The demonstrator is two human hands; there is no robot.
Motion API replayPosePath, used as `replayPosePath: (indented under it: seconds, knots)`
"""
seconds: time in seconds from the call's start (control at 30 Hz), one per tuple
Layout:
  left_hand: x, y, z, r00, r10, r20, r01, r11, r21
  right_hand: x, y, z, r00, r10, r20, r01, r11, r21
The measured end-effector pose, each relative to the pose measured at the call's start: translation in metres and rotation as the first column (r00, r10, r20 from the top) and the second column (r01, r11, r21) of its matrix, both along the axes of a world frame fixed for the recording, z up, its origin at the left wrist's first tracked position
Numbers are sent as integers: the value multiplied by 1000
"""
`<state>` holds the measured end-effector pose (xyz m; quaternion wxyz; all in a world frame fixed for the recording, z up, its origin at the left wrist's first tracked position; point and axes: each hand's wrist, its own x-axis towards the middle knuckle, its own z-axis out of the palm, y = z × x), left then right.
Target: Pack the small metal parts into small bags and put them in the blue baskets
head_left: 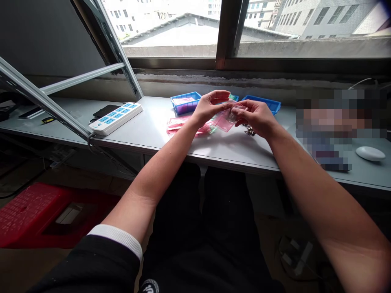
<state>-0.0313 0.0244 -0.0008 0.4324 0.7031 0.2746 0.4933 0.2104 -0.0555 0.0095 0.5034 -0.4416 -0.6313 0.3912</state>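
Note:
Over the table, my left hand and my right hand meet at a small pink, partly clear plastic bag. Both hands have their fingers closed on the bag near its top, and its lower part hangs down between them. What the bag may contain is too small to make out. Beside my left wrist lies a pile of pink plastic bags with some green at one end. Several small dark metal pieces lie under my right hand, which partly covers them.
Behind my hands stand a blue basket with pink and purple packets and another blue basket. A white power strip and a metal frame are at left. A white mouse lies at right. A red plastic stool is below the table.

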Motion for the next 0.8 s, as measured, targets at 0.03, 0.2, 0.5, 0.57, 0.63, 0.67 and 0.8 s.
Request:
replayPosePath:
  seconds: [0.03,0.2,0.5,0.57,0.63,0.67,0.8]
  knots:
    - [0,3,-1,1000,4,4,-4,1000,-2,1,3,-2,1000,-24,-5,24,1000,5]
    - [-3,10,-8,997,-80,-2,79,986,-146,3,14,-5,967,-140,-215,149,988,27]
    - [-2,16,-13,982,-68,175,106,970,-221,3,21,-8,938,-159,-306,173,985,17]
    - [-4,16,-12,982,-79,172,118,966,-230,3,22,-8,934,-165,-317,177,984,10]
    - [-6,14,-10,987,-68,144,99,971,-219,4,22,-7,936,-161,-313,170,985,2]
    - [-7,13,-9,990,-47,132,75,975,-211,4,20,-5,940,-150,-306,157,988,-2]
    - [-8,11,-4,992,25,125,2,978,-211,3,15,-1,950,-125,-286,123,992,-27]
